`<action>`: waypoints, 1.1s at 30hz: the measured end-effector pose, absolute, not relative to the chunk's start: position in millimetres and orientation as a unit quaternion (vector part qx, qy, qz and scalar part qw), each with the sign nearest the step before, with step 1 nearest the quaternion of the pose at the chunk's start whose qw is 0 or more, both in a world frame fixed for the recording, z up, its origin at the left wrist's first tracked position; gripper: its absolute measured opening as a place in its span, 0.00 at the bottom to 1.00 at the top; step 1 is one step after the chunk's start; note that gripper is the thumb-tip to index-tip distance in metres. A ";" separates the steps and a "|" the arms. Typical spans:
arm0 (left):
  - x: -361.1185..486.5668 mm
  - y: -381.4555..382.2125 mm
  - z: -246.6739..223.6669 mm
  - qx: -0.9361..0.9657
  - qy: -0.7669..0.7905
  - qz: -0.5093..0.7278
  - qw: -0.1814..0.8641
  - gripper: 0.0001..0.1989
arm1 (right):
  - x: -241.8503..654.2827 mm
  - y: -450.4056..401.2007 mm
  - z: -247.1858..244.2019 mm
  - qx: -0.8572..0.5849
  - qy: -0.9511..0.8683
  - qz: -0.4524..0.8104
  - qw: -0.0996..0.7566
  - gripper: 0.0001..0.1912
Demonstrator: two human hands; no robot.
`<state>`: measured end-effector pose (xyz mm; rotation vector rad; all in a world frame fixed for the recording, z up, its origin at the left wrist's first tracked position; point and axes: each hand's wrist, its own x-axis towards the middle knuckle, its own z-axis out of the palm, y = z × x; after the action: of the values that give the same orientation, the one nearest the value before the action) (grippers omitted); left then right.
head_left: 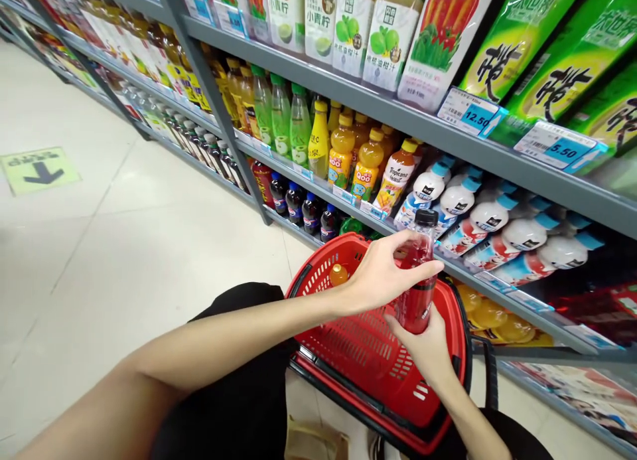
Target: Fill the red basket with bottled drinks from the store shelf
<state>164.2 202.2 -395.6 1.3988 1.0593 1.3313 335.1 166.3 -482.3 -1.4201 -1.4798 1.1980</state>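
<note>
Nearest: black-clothed legs, with a red basket between them, black handle lying along its near rim. Left hand reaches across, thumb and fingers closed around the upper body of 1 clear bottle of red drink. Right hand grips the same bottle low down, near its base. Bottle roughly upright, black cap on, held over the basket's right side. Inside the basket, past the left forearm: 1 orange-topped item, partly hidden.

Beyond the basket, middle shelf: white bottles with blue caps, 1 Tropicana bottle, 2 orange Qoo bottles in front, 3 green-capped bottles. Below: dark bottles. Above: cartons, price tags reading 12.50 and 5.50. Far left: floor arrow sticker.
</note>
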 end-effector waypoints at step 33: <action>152.8 189.0 -400.2 0.656 0.306 0.456 0.517 0.43 | 338.3 156.0 -462.9 -0.238 -0.381 0.854 0.261 0.46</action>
<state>152.8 189.0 -400.2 1.5757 0.7356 1.0958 338.3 156.0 -462.9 -0.6444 -1.0324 2.3125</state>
